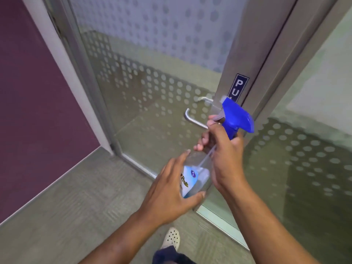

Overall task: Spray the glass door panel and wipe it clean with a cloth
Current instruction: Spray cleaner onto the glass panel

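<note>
- The spray bottle (198, 174) is held up in front of the glass door (152, 82), tilted, with its blue trigger head (236, 117) uppermost and farthest from the camera, close to the door's metal edge.
- The right hand (222, 147) grips the bottle at its neck, just under the blue head; the fingers are curled round it and one fingertip lies by the trigger.
- The left hand (169, 193) holds the lower body of the bottle, thumb on the near side and fingers wrapped over the label (187, 180), which is white and blue with some yellow lettering.
- The bottle is clear, and a thin tube runs down inside it; pale blue shows near the bottom.
- The nozzle points up and to the left, towards the door frame and glass.
- The glass door panel carries a pattern of frosted dots, denser lower down.
- A curved metal door handle (192, 119) stands out from the door, just left of the right hand and partly hidden by it.
- A dark blue sign (240, 86) with white letters "PU" is stuck on the metal door edge above the spray head; its lower part is covered.
- To the right is another glass panel (304, 149) with the same dots.
- A purple wall (38, 92) fills the left side.
- The floor (76, 197) is grey carpet.
- A white shoe (171, 238) with holes shows at the bottom, above a dark trouser leg (171, 256).
</note>
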